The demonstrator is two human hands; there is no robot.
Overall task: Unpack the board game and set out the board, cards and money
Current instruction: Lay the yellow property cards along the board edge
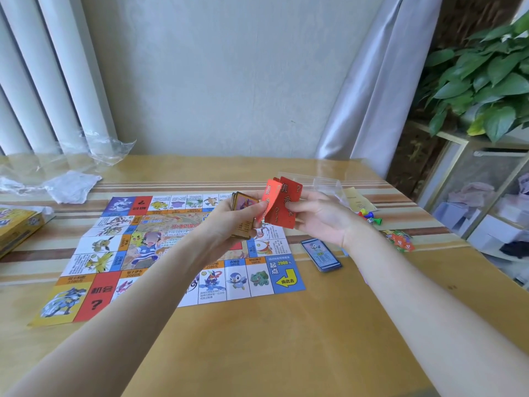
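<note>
Card-sorting step, above the unfolded board (pixel 160 253) on the counter (pixel 286 339): left hand (pixel 229 222) grips a card stack (pixel 243 202); right hand (pixel 317 216) pinches red cards (pixel 283 207). Next, likely lay these near the blue deck (pixel 320 253), right.

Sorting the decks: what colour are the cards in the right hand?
Red with question marks, held by the right hand: red cards, head view.

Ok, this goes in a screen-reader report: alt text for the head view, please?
Over a wooden table, the left hand holds a stack of cards while the right hand holds red cards. The game board lies unfolded below, a blue card pile beside it.
</note>
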